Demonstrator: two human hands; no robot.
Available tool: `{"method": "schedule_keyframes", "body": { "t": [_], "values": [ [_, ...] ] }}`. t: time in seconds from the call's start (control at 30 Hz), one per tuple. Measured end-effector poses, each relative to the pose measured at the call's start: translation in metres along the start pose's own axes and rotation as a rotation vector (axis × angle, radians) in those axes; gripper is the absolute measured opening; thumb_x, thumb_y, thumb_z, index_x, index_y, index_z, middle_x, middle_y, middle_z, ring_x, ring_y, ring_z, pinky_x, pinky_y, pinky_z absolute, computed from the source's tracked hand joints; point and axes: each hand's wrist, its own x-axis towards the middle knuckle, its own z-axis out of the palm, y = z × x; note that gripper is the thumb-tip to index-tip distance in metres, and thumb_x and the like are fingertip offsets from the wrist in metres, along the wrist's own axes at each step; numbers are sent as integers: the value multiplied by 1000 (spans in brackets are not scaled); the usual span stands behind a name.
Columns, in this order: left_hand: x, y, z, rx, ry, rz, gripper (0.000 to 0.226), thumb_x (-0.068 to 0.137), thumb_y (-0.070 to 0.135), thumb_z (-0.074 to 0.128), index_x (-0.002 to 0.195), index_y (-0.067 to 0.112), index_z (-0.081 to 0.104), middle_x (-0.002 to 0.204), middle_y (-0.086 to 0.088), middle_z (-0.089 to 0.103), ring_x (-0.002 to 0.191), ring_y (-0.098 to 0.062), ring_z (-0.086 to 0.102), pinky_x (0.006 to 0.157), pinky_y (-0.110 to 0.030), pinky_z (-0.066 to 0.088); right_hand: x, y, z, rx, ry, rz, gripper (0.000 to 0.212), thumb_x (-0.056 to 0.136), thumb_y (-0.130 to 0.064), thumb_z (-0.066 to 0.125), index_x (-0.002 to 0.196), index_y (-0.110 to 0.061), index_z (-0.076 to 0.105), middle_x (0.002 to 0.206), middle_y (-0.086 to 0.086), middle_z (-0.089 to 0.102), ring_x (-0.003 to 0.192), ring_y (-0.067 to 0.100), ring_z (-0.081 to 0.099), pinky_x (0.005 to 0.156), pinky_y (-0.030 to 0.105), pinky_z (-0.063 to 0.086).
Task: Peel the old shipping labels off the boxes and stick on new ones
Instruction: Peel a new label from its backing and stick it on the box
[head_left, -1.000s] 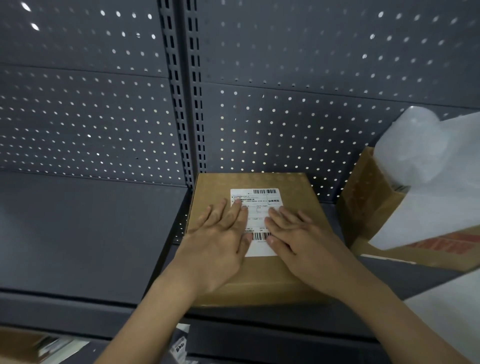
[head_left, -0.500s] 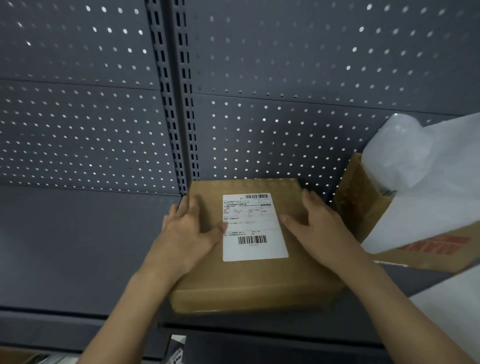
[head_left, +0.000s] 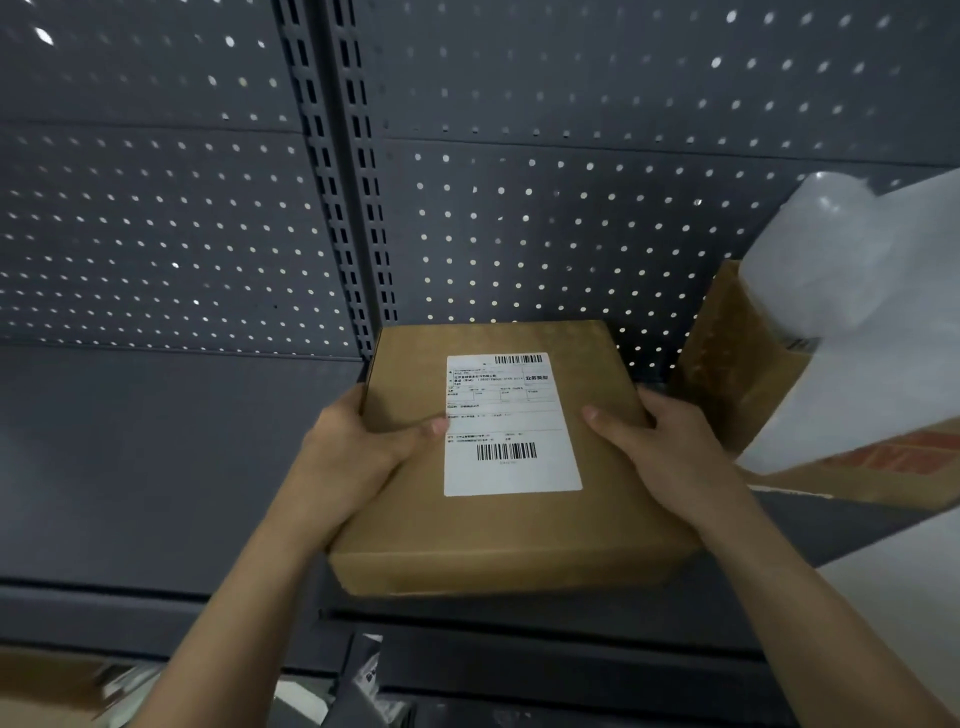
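Presently: box (head_left: 498, 525), at front edge of shelf (head_left: 156, 457). Label (head_left: 511, 426) stuck flat on top, unpeeled. Left hand (head_left: 358, 457) and right hand (head_left: 670, 452) are clasped round opposite sides, thumbs on top, apparently so the box can be steadied or shifted.

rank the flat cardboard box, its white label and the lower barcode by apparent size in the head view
1. flat cardboard box
2. white label
3. lower barcode
Each lies within the last, so no doubt.
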Motion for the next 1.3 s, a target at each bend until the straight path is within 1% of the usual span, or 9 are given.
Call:
{"method": "schedule_keyframes", "body": {
  "t": [0.1,0.27,0.37,0.53,0.77,0.87,0.97,1.1,1.3],
  "values": [
    [-4,-1,-4,-31,-37,31,59,65,54,83,116,34,61,101,13,72,90,-11,70,82,-38,57,-11,0,1,32,14,1,36,90,-44,60,125,-34,56,101,-24,61,86,-6,58,64,12,41],
    [-12,-4,-16,-196,-164,92,34,77,31,80,107,33,63,93,12,75,83,-10,73,77,-36,58,-41,-4,10,142,139,2,31,88,-36,67,118,-26,64,94,-15,73,80,-1,69,61,11,51],
    [-12,-10,-26,-214,-247,130,35,80,26,78,111,31,64,94,11,75,83,-12,73,77,-37,58,-65,-6,21,191,195,15,28,89,-32,68,115,-25,65,90,-15,75,78,2,71,60,11,52],
    [-12,-20,-38,-137,-365,243,37,79,34,77,109,42,59,92,22,71,78,6,67,57,-12,50,-113,-8,41,182,365,39,27,88,-35,68,114,-30,63,87,-21,73,75,-1,69,57,8,49],
    [-36,-21,-32,-152,-544,289,49,76,33,79,117,49,56,100,25,70,85,1,69,69,-24,54,-181,-3,51,143,525,99,27,89,-40,64,115,-32,61,95,-15,74,79,2,71,64,18,53],
    [-51,-19,-19,-125,-588,322,48,76,34,79,114,52,56,104,23,70,90,0,68,79,-31,56,-210,-2,44,117,593,125,16,89,-43,64,101,-45,56,87,-24,71,76,-4,68,58,10,49],
    [-71,-15,-2,-110,-640,347,44,74,35,80,108,53,58,103,25,69,91,0,68,82,-34,55,-241,2,32,114,660,137,15,89,-38,66,87,-44,52,73,-33,66,69,-9,65,51,6,44],
    [-108,-5,26,-126,-742,362,46,75,32,80,109,54,57,98,30,68,85,5,68,76,-28,54,-287,15,13,124,735,166,22,89,-39,66,109,-34,61,84,-19,73,69,-1,69,51,9,47],
    [-168,9,80,-81,-883,388,45,79,28,78,118,41,60,101,20,72,87,-1,70,75,-28,55,-354,46,-21,145,865,233,18,89,-38,65,107,-35,63,88,-18,73,73,2,70,55,14,50]
  ]
}}
